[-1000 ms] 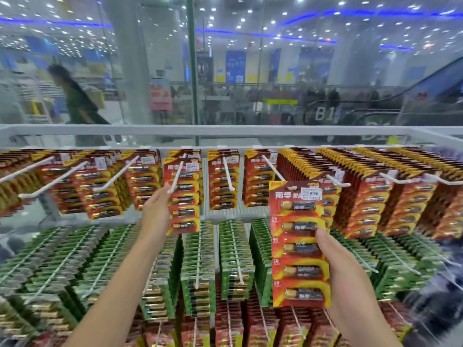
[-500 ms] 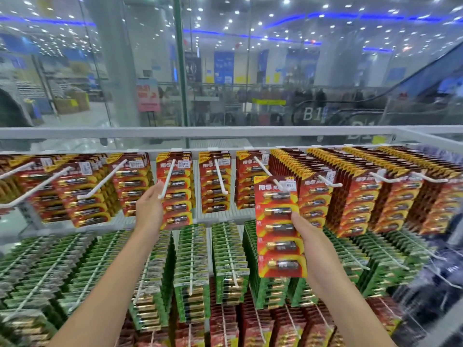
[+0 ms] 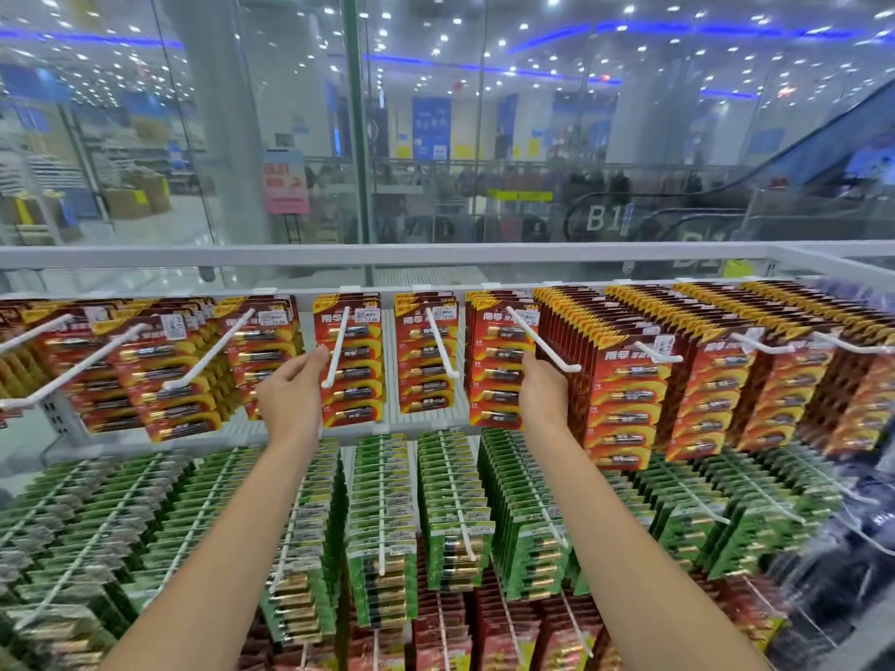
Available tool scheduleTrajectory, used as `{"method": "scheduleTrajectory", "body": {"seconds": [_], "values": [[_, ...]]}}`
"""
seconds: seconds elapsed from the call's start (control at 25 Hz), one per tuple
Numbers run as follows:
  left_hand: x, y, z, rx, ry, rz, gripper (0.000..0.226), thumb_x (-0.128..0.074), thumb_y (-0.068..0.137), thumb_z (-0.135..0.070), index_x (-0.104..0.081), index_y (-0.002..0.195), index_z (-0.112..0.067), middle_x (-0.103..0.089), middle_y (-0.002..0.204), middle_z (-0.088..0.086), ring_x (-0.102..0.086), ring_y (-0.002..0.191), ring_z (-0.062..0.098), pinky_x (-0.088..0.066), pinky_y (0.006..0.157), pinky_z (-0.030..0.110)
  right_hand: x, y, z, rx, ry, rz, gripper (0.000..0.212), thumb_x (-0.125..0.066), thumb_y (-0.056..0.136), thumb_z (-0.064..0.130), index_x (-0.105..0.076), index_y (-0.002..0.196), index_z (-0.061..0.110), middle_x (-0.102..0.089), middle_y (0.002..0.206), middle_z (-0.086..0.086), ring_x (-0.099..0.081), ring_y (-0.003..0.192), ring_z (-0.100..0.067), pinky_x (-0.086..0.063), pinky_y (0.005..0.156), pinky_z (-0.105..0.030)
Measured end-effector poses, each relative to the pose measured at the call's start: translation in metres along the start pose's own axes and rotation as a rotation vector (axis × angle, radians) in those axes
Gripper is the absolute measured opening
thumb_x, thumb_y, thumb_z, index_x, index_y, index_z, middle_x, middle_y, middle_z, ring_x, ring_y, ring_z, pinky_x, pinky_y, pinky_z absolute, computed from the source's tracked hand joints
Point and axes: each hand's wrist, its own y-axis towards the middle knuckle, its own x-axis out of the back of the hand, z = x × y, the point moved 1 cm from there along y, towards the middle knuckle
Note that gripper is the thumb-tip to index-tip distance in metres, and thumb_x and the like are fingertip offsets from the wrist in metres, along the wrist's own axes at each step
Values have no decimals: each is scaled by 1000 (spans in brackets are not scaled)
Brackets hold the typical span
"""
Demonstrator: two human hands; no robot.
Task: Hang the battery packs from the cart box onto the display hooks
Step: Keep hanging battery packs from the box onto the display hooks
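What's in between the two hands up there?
In the head view, one hook of red battery packs hangs between the left hand and the right hand, with bare white backing either side.
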Motion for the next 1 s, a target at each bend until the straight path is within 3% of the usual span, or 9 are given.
{"method": "scheduleTrajectory", "body": {"seconds": [0.12, 0.24, 0.32, 0.4, 0.52, 0.64, 0.76, 0.88, 1.0], "values": [[-1, 5, 4, -27, 41, -3, 28, -66, 96, 1, -76, 119, -11, -66, 86, -17, -66, 94, 21, -58, 95, 44, -10, 4, 3, 43, 35, -80, 39, -51, 105, 36, -52, 71, 17, -49, 63, 1, -46, 54, -18, -35, 52, -33], [0, 12, 11, -31, 37, 14, 26, -70, 95, -4, -77, 118, -12, -68, 89, -19, -69, 99, 23, -58, 98, 47, -14, 4, 4, 46, 28, -155, 43, -51, 105, 34, -44, 65, 19, -38, 61, 2, -35, 52, -15, -26, 53, -33], [3, 12, 14, -36, 17, 25, 24, -73, 94, -9, -78, 117, -14, -70, 91, -20, -71, 101, 22, -58, 98, 47, -13, -2, 0, 77, -12, -142, 36, -49, 106, 33, -56, 76, 16, -44, 68, -3, -39, 58, -17, -28, 52, -32], [9, 6, 14, -60, 8, 37, 26, -73, 95, -12, -77, 121, -15, -71, 95, -18, -72, 103, 19, -58, 98, 44, -10, -12, -7, 130, -67, -119, 26, -44, 108, 32, -65, 108, 15, -54, 86, -4, -48, 73, -17, -34, 57, -32], [25, -16, 19, -85, 16, 99, 29, -70, 98, -29, -74, 125, -19, -75, 107, -8, -71, 106, 17, -58, 99, 41, -3, -29, -19, 210, -153, -131, 34, -44, 109, 28, -54, 140, 19, -57, 118, 6, -54, 107, -14, -40, 84, -30], [40, -51, 29, -31, -13, 188, 29, -68, 97, -46, -77, 119, -28, -78, 109, -10, -72, 107, 13, -56, 102, 42, 7, -56, -31, 232, -186, -72, 39, -46, 109, 30, -49, 147, 23, -55, 129, 11, -51, 119, -8, -39, 98, -28], [44, -98, 36, 84, -101, 253, 13, -64, 100, -35, -76, 104, -30, -79, 105, -6, -74, 103, 15, -55, 98, 38, 32, -97, -59, 216, -223, -20, 40, -47, 108, 39, -50, 147, 31, -53, 138, 20, -50, 127, -2, -40, 102, -23], [36, -149, 54, 226, -122, 388, 25, -59, 104, -28, -74, 116, -13, -78, 109, 3, -75, 101, 23, -59, 89, 38, 76, -133, -98, 166, -255, -55, 38, -47, 106, 45, -52, 142, 37, -54, 137, 25, -51, 127, 5, -40, 95, -11], [19, -197, 84, 319, -115, 527, 26, -58, 104, -20, -73, 117, -3, -78, 107, 10, -75, 100, 29, -64, 81, 32, 138, -163, -129, 109, -299, -178, 35, -50, 105, 43, -55, 139, 38, -56, 136, 27, -51, 126, 6, -43, 105, -21]]}}
